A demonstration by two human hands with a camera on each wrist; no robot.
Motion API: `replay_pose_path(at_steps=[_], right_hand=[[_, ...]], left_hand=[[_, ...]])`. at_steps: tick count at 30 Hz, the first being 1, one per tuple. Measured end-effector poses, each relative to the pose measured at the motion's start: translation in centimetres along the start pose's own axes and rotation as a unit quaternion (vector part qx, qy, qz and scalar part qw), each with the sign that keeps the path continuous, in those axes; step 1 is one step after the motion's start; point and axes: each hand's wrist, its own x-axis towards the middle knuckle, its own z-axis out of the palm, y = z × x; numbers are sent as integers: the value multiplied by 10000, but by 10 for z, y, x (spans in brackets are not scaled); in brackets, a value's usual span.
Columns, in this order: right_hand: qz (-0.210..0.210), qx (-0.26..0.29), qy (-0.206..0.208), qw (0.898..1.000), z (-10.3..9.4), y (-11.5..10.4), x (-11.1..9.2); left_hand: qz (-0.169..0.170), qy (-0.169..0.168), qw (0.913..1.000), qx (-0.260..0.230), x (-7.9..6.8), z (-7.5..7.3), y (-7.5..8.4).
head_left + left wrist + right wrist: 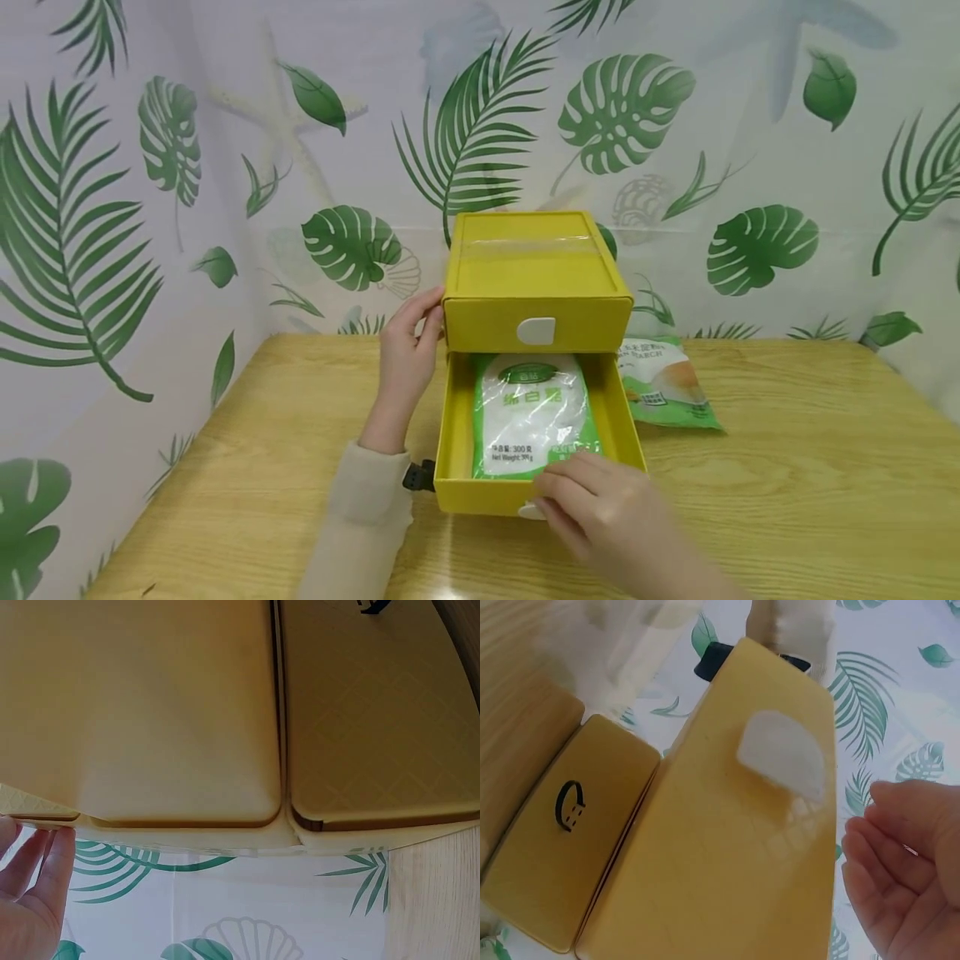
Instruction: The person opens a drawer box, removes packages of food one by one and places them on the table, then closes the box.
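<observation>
Fingers loose, empty right hand (603,508) hovers by drawer's (474,497) front edge, left hand (410,343) touches cabinet (528,275); drawer-sliding seems the step, next needing bracing.

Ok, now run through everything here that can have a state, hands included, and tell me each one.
Upper drawer: shut.
Lower drawer: pulled open, loaded.
White-and-green bag: lying in the lower drawer.
Starch bag: on the table, partly hidden; can't tell if sealed.
Left hand: touching the yellow unit's side.
Right hand: at the lower drawer's front, fingers loosely curled, nothing visible in them.
</observation>
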Motion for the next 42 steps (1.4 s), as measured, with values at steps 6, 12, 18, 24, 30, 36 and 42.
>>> replay_pose_path(at_steps=[6,12,18,24,30,36,42], right_hand=[[376,-170,365,9985,-2,12,0],[998,-205,-11,9948,-5,25,-2],[1379,-431,-575,9878,-6,43,1],[2063,-625,-1599,9633,-4,54,3],[2245,-850,-2287,9434,1,62,7],[2340,-1105,-2837,9234,8,68,10],[2324,-1220,-3378,9039,14,71,12]], left_hand=[[-4,-100,9999,-90,2,5,1],[-33,-159,9999,-49,2,7,0],[13,-121,9999,33,4,7,-1],[-24,-74,10000,39,4,5,0],[-33,-22,10000,30,3,3,-1],[-2,22,10000,-49,2,1,-1],[-11,24,10000,-77,1,-1,-2]])
